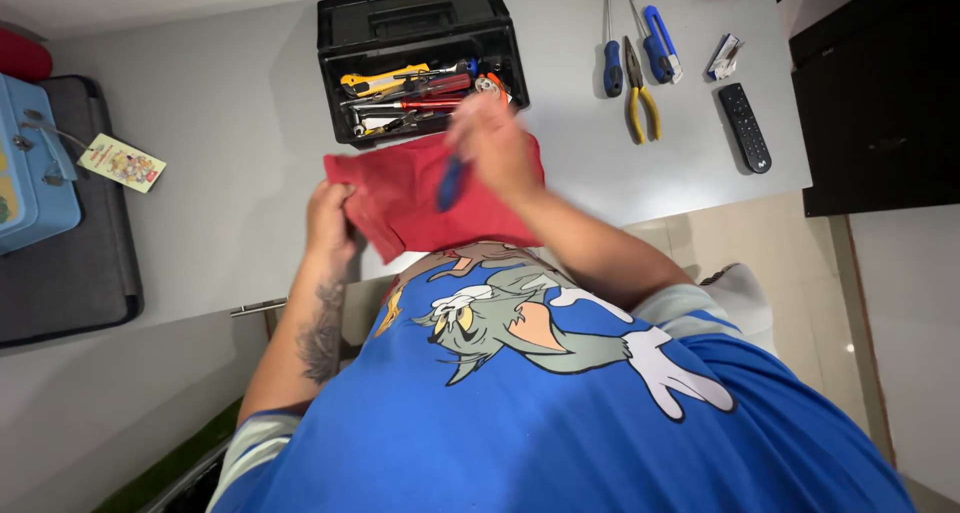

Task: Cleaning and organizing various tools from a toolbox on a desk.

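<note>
A red cloth [410, 198] lies spread on the grey table [230, 143] just in front of an open black toolbox [420, 53]. My left hand [328, 218] pinches the cloth's left edge. My right hand [492, 143] is blurred above the cloth's right part and grips a tool with a dark blue handle [451, 183] that points down onto the cloth. The toolbox holds several hand tools with red and yellow handles.
On the table to the right lie a blue-handled screwdriver [611, 58], yellow-handled pliers [640, 98], a blue tool [658, 43], a small metal piece [723, 58] and a black remote [745, 126]. A light blue case [30, 163] with a tag rests on a dark mat at left.
</note>
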